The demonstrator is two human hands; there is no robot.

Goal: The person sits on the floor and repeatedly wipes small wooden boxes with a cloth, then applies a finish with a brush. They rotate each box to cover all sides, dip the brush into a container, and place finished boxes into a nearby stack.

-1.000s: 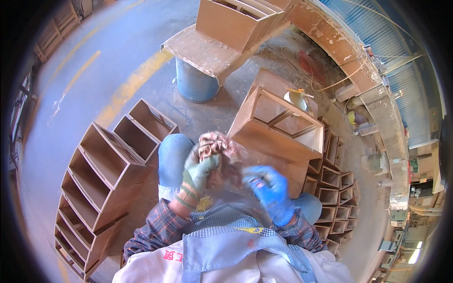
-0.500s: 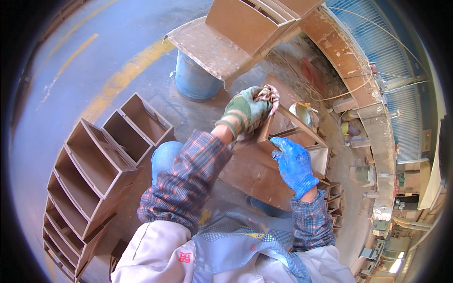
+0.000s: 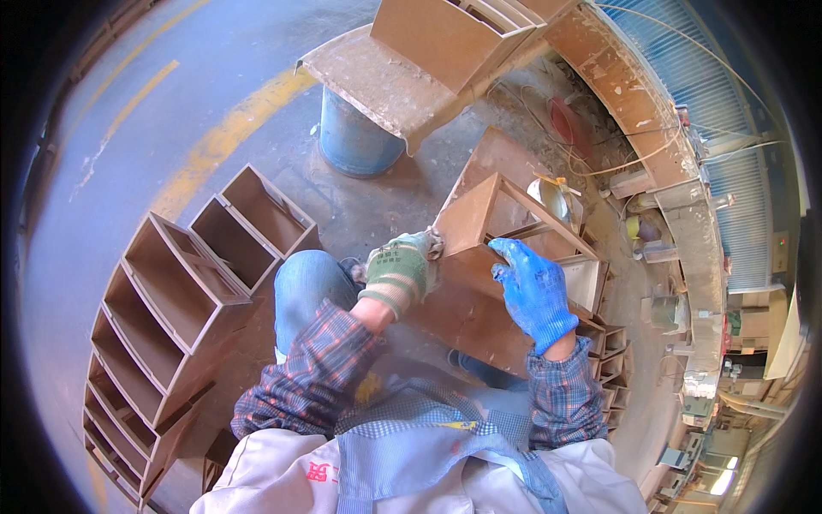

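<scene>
In front of me is a brown wooden drawer box (image 3: 467, 215) with an open, framed side, resting on a brown board. My left hand (image 3: 399, 267), in a green knit glove, is closed on a crumpled rag (image 3: 434, 244). The rag is pressed against the box's near left corner. My right hand (image 3: 535, 291), in a blue coated glove, has its fingers curled at the box's near edge and grips it there. Part of the box under the right hand is hidden.
At left stands a row of open brown drawer boxes (image 3: 171, 283). Ahead, a blue drum (image 3: 355, 137) carries a board with another brown box (image 3: 437, 43). A white bucket (image 3: 548, 199) sits beyond my box. More small boxes (image 3: 610, 364) line the right.
My left hand, with the rag, has moved from the box's far upper corner down and left toward me. My right hand has stayed at the near edge.
</scene>
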